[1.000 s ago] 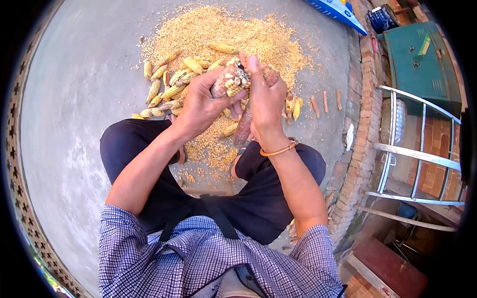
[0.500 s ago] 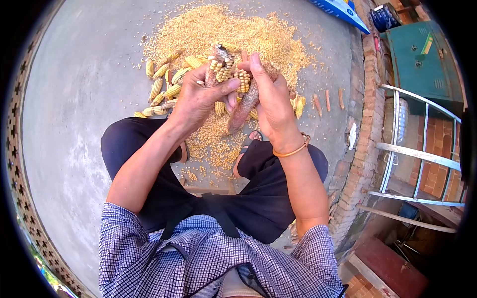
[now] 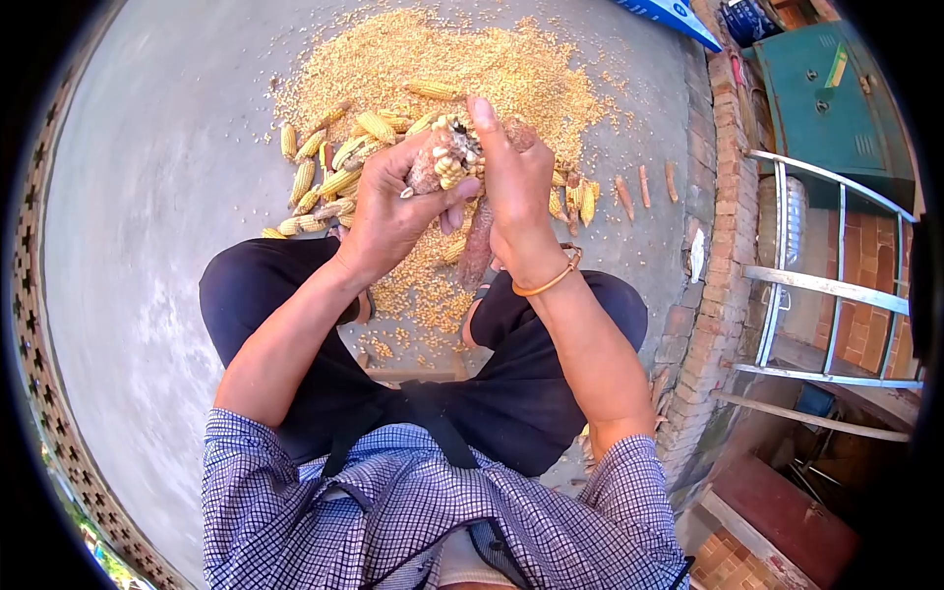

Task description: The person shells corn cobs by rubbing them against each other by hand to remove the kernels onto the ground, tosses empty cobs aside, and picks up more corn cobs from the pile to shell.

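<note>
My left hand [image 3: 388, 206] is closed around a partly shelled corn ear [image 3: 447, 165]; its near end is bare and pinkish, and some pale yellow kernels still cling to it by a dark patch. A bare reddish corncob [image 3: 478, 246] hangs down from my right hand [image 3: 523, 187], whose fingers wrap it while the thumb points up beside the ear. Both hands meet above the floor, and the fingers partly hide where ear and cob touch. Beneath them lie whole corn ears [image 3: 339, 182] and loose kernels [image 3: 423, 295].
A wide heap of kernels [image 3: 442, 54] spreads over the grey concrete floor [image 3: 157, 197]. Several bare cobs [image 3: 644, 185] lie to the right. Beyond stand a low brick edge [image 3: 726, 197], a metal rail frame [image 3: 836, 285] and a green cabinet [image 3: 831, 108].
The ear in my left hand has turned, and fewer kernels show on it. My right hand has shifted slightly left, and its cob now hangs more upright.
</note>
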Demonstrator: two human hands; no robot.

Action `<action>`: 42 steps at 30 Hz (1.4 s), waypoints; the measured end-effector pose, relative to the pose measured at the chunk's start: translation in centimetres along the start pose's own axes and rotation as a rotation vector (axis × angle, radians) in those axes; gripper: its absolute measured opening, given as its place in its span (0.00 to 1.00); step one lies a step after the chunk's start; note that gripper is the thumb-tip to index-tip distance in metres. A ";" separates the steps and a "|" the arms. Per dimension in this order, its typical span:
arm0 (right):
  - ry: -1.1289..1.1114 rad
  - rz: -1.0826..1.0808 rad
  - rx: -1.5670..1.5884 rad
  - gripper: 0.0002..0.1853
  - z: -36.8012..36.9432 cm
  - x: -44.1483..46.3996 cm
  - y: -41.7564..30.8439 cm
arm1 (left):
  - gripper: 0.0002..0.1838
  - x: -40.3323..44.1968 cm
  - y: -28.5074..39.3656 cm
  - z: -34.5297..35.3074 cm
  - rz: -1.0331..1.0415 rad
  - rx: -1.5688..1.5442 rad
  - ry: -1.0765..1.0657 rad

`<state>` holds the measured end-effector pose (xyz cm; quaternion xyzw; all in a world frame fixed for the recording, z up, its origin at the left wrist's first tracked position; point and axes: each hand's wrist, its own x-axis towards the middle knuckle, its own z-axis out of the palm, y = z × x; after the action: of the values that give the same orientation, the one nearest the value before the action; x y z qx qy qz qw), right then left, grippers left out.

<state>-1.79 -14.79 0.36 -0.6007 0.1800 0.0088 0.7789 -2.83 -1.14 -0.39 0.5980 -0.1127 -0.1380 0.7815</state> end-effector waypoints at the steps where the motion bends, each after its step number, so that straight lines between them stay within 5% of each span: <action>1: 0.014 -0.003 -0.014 0.35 0.0 -0.1 0.1 | 0.08 -0.2 0.2 0.0 -0.022 -0.016 -0.010; 7: -0.235 0.237 0.221 0.16 -1.1 0.0 -1.7 | 0.08 0.1 0.0 -1.1 -0.161 -0.430 -0.039; 11: -0.233 0.078 0.179 0.13 -1.0 -0.8 -2.7 | 0.08 0.5 0.2 -2.0 -0.140 -0.620 0.019; 21: -0.389 -0.093 0.199 0.09 -0.3 -2.0 -2.2 | 0.11 0.6 1.0 -2.1 -0.045 -0.377 -0.017; 26: -0.236 -0.190 0.109 0.08 -0.6 -1.4 -1.3 | 0.13 0.1 1.5 -2.0 -0.071 -0.397 -0.029; 33: -0.257 -0.082 0.153 0.09 -0.4 -1.6 -1.7 | 0.11 0.6 1.2 -2.1 -0.038 -0.488 -0.017; 42: -0.154 -0.423 -0.113 0.08 0.9 -1.8 -0.8 | 0.10 0.3 1.2 -2.2 -0.052 -0.459 0.008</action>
<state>-3.04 -13.85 1.81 -0.6652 -0.0107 -0.0988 0.7400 -1.65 1.06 0.19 0.4077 -0.0598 -0.1775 0.8937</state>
